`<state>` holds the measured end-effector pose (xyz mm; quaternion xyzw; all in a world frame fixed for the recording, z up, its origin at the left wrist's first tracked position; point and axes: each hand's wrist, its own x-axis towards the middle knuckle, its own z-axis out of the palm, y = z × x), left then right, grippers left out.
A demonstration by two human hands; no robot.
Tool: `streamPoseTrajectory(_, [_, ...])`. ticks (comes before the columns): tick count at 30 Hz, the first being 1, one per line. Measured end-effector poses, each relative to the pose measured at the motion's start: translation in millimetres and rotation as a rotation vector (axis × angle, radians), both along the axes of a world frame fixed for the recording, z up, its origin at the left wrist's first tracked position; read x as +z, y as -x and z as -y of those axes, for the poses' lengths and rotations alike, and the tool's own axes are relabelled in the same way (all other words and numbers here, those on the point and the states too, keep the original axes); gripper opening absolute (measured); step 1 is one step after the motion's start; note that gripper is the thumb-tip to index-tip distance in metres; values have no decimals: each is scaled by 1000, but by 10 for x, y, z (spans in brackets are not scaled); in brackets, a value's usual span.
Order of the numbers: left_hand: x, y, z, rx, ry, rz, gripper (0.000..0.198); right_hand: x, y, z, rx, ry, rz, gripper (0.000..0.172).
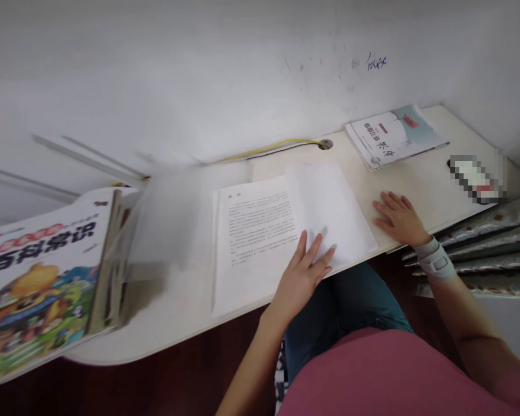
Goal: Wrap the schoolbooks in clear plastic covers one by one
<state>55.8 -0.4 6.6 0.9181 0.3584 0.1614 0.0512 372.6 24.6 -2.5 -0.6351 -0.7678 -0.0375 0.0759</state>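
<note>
Fingers (312,248) of the left hand (295,286) fan out over the near part of a blank page (333,196), the grip loose and clasping nothing visible; its thumb is hidden. This light spread probably steadies the page, whose left edge overlaps the printed page (257,222). The right hand (401,221), a pale band (435,259) on its wrist, lies palm down with its digits parted, its grip holding nothing that shows, perhaps just as support on the tabletop (173,329) right of the pages.

Both pages belong to an opened booklet lying flat at the tabletop's near edge, straight before the person, likely for easy reading and reach. Farther right, a workbook (394,136) lies near the wall, seemingly set aside, with a pixelated object (476,179) nearer. Far behind the booklet, a yellow cable (286,142) enters a round hole. At left stand a blurred, greyish panel I cannot identify (173,208) and stacked books (43,277).
</note>
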Motion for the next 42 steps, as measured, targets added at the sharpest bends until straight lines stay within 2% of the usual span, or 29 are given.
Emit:
streamPoseTrajectory(3, [-30, -27, -5, 14, -9, 28, 42, 1, 4, -1, -2, -3, 0, 48])
streamPoseTrajectory(9, [-24, -42, -1, -57, 26, -10, 41, 16, 8, 5, 2, 1, -4, 48])
streamPoseTrajectory(12, [73, 9, -19, -89, 114, 3, 55, 24, 10, 9, 1, -6, 6, 48])
streamPoseTrajectory(14, [145, 52, -94, -40, 190, 36, 69, 26, 12, 9, 2, -10, 11, 48])
streamPoseTrajectory(16, [190, 71, -253, 72, 262, 74, 71, 27, 14, 6, 6, -10, 12, 48])
streamPoseTrajectory(20, [176, -21, -757, 272, 400, 144, 74, 27, 12, -2, 11, -11, 9, 48])
streamPoseTrajectory(23, [132, -168, -1081, 314, 477, 164, 85, 19, 7, -8, 11, -8, 7, 49])
streamPoseTrajectory(26, [89, -293, -1233, 298, 491, 150, 88, 7, 6, -10, 9, -3, 5, 50])
streamPoseTrajectory(33, [13, -338, -1228, 286, 413, 58, 88, 9, 18, 0, 10, -16, 4, 49])
streamPoseTrajectory(35, [65, -337, -1173, 282, 357, -30, 85, 1, 13, -1, 13, -15, 2, 49])
streamPoseTrajectory(38, [220, -377, -1042, 323, 220, -239, 78, -10, 6, -2, 17, -14, -7, 49])
streamPoseTrajectory(40, [326, -439, -938, 256, 153, -374, 74, -8, 8, -1, 15, -12, -10, 49])
streamPoseTrajectory(42, [390, -522, -845, 126, 162, -472, 76, 1, 14, 1, 10, -11, -6, 49])
